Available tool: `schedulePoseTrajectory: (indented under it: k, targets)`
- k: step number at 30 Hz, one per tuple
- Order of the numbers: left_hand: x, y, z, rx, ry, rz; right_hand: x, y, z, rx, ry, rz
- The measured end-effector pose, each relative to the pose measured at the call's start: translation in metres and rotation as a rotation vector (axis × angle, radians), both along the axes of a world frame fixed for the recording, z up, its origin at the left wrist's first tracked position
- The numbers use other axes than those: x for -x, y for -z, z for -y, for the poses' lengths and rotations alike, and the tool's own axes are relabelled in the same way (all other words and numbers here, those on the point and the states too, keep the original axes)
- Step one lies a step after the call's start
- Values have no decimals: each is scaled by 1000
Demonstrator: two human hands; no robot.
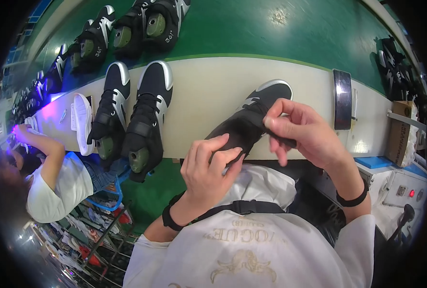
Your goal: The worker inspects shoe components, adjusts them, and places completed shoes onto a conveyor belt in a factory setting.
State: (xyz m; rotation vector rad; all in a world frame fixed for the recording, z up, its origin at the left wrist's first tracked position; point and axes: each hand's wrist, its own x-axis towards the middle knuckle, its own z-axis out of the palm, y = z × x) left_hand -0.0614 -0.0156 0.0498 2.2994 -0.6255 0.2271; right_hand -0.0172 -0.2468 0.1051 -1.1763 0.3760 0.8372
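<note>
Shoe in hand: The black shoe with a silver toe cap lies between your two hands, its toe pointing away and slightly right, its heel end toward you.
Bench: That shoe's front is over the white bench; its heel end reaches the near edge, in front of your lap.
Right hand: Your right hand is at the shoe's right side, near the ankle, with thumb and fingers pinching a dark strap.
Toe cap and right grip: The silver toe lies beyond that pinch, clear of your fingers.
Left hand: Your left hand is at the heel end, fingers curled and fingertips against the black collar; you cannot tell from this view whether they grasp it or only rest there.
Finished-looking pair: To your left stand two similar shoes, the nearer one and the farther one, green forms showing at their heels.
Sole: A white sole lies just left of them.
Right end: A dark glossy fixture stands well apart from the shoe.
</note>
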Motion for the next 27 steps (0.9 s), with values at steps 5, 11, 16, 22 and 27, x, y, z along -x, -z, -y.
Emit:
schedulePoseTrajectory:
  k: [5, 11, 16, 22, 27]
  targets:
    - [-5, 7, -1, 4, -45, 52, 33, 11, 10, 24, -75, -296]
    - [-7, 9, 10, 50, -57, 45, 76, 62, -42, -41, 2, -312]
    - [-8, 4, 17, 16, -119, 23, 68, 82, -52, 330, -102, 122]
    - [-8, -46, -65, 43, -57, 89, 66, 61, -28, 766, -166, 255]
    - [-29, -40, -104, -107, -569, -515, 72, 38, -18, 691, 103, 410]
